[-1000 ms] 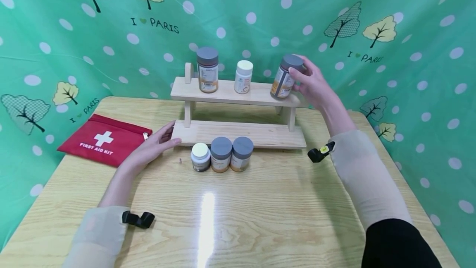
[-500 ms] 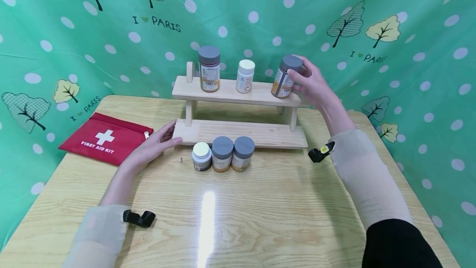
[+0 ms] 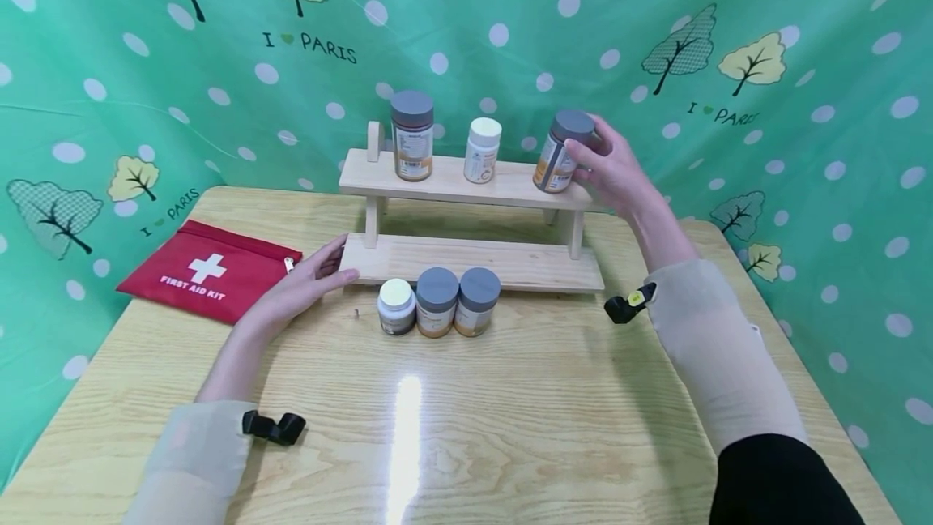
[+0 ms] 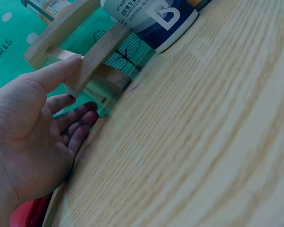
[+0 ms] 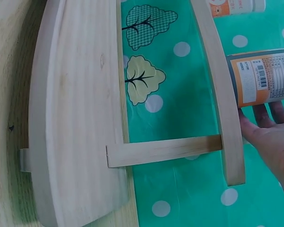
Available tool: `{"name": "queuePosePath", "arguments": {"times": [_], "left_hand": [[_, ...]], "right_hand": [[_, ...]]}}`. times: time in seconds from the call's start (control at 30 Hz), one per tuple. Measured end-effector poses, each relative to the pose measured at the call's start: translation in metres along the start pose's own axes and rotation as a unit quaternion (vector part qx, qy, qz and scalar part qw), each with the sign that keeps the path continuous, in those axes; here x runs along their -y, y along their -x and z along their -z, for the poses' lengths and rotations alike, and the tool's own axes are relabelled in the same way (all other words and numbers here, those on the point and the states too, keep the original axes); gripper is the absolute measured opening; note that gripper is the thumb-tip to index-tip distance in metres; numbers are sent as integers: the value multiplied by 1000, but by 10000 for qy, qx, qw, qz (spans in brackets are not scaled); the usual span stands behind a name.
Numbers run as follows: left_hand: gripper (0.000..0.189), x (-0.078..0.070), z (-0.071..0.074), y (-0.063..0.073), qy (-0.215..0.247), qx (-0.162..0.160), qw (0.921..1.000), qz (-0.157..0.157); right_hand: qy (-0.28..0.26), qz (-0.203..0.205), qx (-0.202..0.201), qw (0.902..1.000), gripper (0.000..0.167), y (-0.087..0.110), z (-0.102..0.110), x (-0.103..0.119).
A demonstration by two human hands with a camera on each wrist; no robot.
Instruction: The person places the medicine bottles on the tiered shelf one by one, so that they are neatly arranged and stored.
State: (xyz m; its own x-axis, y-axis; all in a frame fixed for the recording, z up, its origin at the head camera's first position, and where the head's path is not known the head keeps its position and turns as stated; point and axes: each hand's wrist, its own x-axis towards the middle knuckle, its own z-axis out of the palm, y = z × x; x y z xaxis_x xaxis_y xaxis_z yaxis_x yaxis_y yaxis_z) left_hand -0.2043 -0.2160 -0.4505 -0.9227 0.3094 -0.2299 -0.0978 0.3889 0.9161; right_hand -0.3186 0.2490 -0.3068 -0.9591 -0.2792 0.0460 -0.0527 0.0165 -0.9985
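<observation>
While the right hand held a gray-topped jar with thumb and fingers on top of a wooden shelf, I saw the left hand pinch the shelf's low end. Left of the held jar stood a white bottle, then a second jar. Three short pots sat near the left hand, and a red bag lay just beside it.

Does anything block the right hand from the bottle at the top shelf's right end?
Nothing visible does: the right hand grips the bottle directly. The nearest other thing on the top shelf, the white bottle, stands apart, to the left.
</observation>
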Motion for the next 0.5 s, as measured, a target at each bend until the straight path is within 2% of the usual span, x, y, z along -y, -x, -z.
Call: {"name": "queuePosePath", "arguments": {"times": [0.2, 0.33, 0.5], "left_hand": [[90, 2, 0, 0, 31, 1, 10000, -19], [91, 3, 0, 0, -14, -18, 10000, 10], [92, 0, 0, 0, -43, -27, 10000, 41]], "right_hand": [[166, 68, -181, 9997, 68, 9, -6, -4], [62, 472, -368, 9982, 68, 21, -10, -12], [442, 931, -860, 9909, 72, 43, -16, -25]]}}
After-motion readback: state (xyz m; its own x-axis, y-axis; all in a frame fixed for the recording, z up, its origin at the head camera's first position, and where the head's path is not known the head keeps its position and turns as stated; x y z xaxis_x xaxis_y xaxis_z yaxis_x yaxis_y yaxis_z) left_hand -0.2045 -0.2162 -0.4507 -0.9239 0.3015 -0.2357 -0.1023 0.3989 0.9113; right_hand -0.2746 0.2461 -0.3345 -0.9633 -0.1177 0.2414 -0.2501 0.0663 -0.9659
